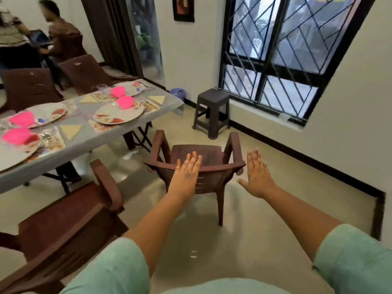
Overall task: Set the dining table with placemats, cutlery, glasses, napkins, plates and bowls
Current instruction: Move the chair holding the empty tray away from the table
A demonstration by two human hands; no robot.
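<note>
Reaching forward with both arms, the person holds the left hand (187, 174) and the right hand (257, 176) flat, fingers straight and close together, holding nothing. The left hand is over the top rail of the dark brown plastic armchair (198, 164); whether it touches the rail cannot be told. The right hand hangs just beside the chair's right arm, apart from it.

The long dining table under a grey cloth (89, 136) stands well to the left, and it looks almost fully laid: patterned placemats (99, 125), large oval floral plates (118, 113), bright pink bowls (125, 101), cream napkins folded into triangles (71, 130), cutlery (45, 135) beside the near plate, and a clear glass (101, 88) at the far setting.

The step in hand seems to be moving this stray chair to the table's end. To do it well, both hands should curl firmly round the top rail or the two arms, evenly spaced, so the chair moves without twisting. Lifting it slightly would spare the glossy tiled floor (244, 209). It should be steered clear of the second brown armchair (63, 219) at near left and stopped short of the cloth's hanging edge, lest a snag drag the settings.
</note>
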